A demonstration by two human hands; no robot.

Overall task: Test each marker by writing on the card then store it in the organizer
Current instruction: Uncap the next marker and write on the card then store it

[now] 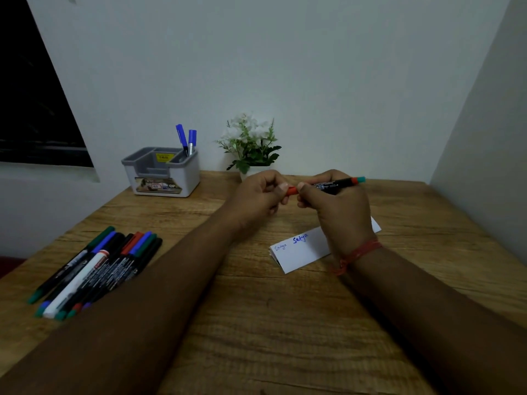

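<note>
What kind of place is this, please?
Probably a home desk or study corner: a wooden table against a plain wall, a desk organizer holding pens, and a small potted plant.

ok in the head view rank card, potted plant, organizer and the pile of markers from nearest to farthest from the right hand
From the right hand:
1. card, just under the wrist
2. potted plant, behind the hands
3. organizer, far left at the back
4. pile of markers, at the table's left edge

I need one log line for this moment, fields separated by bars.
left hand: pinches red cap | right hand: grips marker | card: two words | organizer: two blue markers
</note>
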